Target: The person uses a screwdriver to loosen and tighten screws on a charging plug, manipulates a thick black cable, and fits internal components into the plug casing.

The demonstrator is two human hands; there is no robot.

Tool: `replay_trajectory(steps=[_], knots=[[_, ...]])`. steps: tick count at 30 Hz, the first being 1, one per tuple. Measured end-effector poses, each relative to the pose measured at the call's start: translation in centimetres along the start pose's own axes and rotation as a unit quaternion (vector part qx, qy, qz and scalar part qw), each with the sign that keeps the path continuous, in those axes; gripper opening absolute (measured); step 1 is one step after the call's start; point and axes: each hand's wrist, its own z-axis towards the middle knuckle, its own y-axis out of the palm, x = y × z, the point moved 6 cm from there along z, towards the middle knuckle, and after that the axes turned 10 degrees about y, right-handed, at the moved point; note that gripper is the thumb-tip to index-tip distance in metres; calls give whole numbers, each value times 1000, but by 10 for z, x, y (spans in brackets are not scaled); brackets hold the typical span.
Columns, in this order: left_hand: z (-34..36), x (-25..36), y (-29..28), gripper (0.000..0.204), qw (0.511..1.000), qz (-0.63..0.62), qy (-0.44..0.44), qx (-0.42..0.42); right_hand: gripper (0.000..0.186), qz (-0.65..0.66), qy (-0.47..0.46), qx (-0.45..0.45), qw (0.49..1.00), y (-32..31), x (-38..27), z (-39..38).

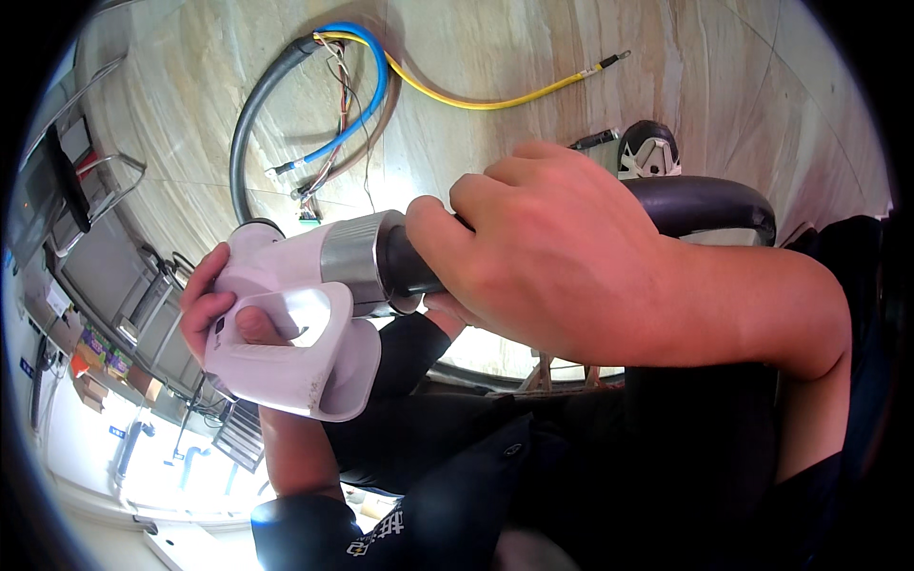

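Observation:
A white charging gun [276, 262] with a looped handle lies across my lap area, held up in front of me. My left hand [198, 309] wraps round its left end, the thumb reaching through the handle loop. At the gun's right end is a ribbed silver metal collar [357, 252]. A dark cylindrical part [409, 266] comes out of that collar, and my right hand [547, 252] closes round it. My palm and fingers hide most of this part. Behind my right wrist a thick black hose-like piece [709, 205] curves downward.
A black cable [249, 124] runs from the gun's left end over the tiled floor. It splits into a blue wire [379, 81], a yellow wire [486, 103] and thin wires. Beyond my right hand lie a black-and-white object [650, 152] and a small black piece [595, 141]. Metal-framed chairs [114, 190] stand left.

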Motion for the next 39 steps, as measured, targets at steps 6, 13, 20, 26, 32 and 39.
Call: replay_trajectory(steps=[6, 13, 20, 26, 32, 39], knots=[[-2, -15, -15, 42, 998, 37, 37, -22, 40, -14, -7, 14, 1000, 1, 2, 0], [-1, -26, -20, 42, 997, 49, 48, -38, 37, -38, -12, 17, 999, 6, 8, 1], [13, -29, -12, 81, 996, -14, 39, -76, 30, -10, 67, -56, 996, 2, 28, 16], [19, -74, -59, 104, 991, 114, -3, -73, 40, 51, 112, -68, 990, -23, 54, 23], [-6, -94, -56, 74, 826, -414, -348, 156, 50, 143, 25, -40, 989, -47, 54, 25], [-1, -9, -62, 101, 833, -506, -178, 137, 51, 173, 87, -33, 980, -74, 47, 9]])
